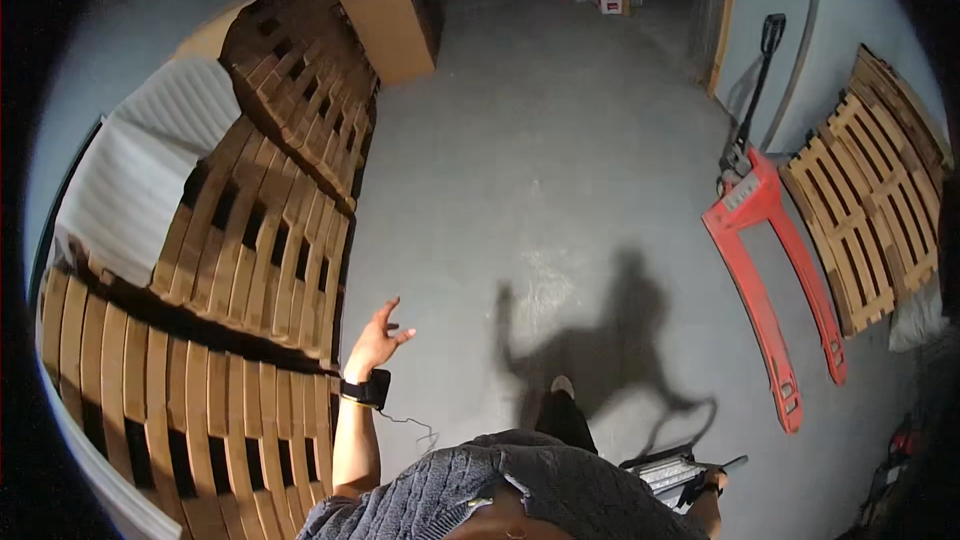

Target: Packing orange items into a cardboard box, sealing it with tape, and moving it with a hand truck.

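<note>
Left hand (378, 337) is raised with fingers spread, holding nothing, just beside the wooden pallet stack (200, 340). Right hand (712, 485), well apart from the stack, grips a flat grey bundle (668, 471).

Stacked pallets (250, 240) on left: rough bare wood slats; floor (560, 170): smooth matt grey concrete; pallet jack (770, 270) on right: glossy red painted metal; near sweater (500, 490): coarse grey knit cloth; left hand (378, 338) wears a matt black wrist strap (366, 389).
</note>
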Demonstrator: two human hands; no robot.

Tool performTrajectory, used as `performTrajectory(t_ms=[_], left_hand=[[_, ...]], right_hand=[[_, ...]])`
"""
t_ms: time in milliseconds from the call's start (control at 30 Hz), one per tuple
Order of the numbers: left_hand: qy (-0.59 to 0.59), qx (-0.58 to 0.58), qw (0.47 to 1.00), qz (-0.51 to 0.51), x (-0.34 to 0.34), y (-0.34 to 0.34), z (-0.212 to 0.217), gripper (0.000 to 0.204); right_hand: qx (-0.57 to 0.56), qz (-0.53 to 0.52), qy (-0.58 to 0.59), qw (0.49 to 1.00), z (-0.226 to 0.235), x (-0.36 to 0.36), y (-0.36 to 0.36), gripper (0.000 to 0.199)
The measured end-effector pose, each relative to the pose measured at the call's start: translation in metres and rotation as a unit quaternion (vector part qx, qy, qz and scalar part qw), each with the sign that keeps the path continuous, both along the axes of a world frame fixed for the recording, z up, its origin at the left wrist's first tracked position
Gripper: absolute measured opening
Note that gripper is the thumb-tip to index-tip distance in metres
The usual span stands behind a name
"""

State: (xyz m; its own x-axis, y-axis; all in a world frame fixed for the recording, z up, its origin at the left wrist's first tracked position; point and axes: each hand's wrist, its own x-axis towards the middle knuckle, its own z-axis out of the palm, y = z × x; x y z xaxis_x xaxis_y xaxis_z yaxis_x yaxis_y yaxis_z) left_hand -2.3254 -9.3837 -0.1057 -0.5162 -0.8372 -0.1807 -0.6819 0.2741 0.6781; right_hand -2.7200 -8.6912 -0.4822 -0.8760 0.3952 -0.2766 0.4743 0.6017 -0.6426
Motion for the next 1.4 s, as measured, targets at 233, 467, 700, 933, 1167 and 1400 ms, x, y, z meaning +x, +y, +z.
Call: performTrajectory(t_ms=[233,467,700,933,1167,1400], left_hand=[[-0.04,0.022,0.994,0.095,-0.004,-0.161,-0.01,0.073],[-0.071,0.082,0.981,0.159,-0.035,-0.355,-0.043,0.067],[0.02,0.023,0.99,0.139,-0.081,-0.6,-0.048,0.06],[0.022,0.016,1.0,-0.005,-0.283,-0.827,0.011,0.059],[0.018,0.038,0.999,-0.017,-0.347,-1.025,-0.013,0.058],[0.088,0.104,0.989,0.057,-0.316,-1.209,-0.056,0.048]], right_hand=[[-0.166,-0.004,-0.081,0.983,0.028,-0.122,-0.264,0.016],[-0.146,0.107,0.003,0.983,0.032,-0.249,-0.497,0.031],[-0.33,-0.069,-0.113,0.935,0.045,-0.303,-0.763,0.029],[-0.335,0.066,-0.021,0.94,-0.031,-0.429,-0.916,0.02],[-0.352,0.081,-0.128,0.924,-0.003,-0.534,-1.172,0.022],[-0.102,0.348,-0.002,0.932,-0.013,-0.617,-1.439,0.023]])
